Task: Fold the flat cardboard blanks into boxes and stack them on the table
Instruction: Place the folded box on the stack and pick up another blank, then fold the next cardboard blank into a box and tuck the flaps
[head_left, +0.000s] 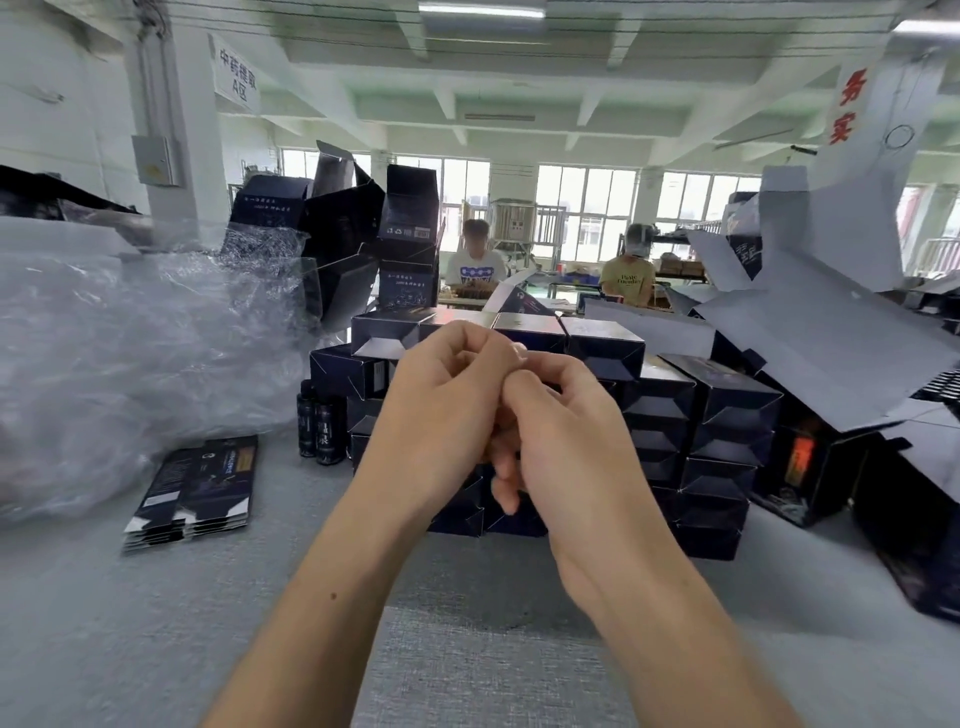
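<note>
My left hand and my right hand meet in mid-air above the grey table, fingers curled and touching each other. I see no cardboard between them. Right behind them stands a stack of folded dark blue boxes, several rows high; my hands hide its middle. A small pile of flat dark blanks lies on the table to the left, apart from both hands.
Crumpled clear plastic wrap fills the left side. Two dark bottles stand beside the stack. Unfolded grey-backed blanks and open boxes crowd the right. More dark boxes tower at the back left. Two people sit at a far table.
</note>
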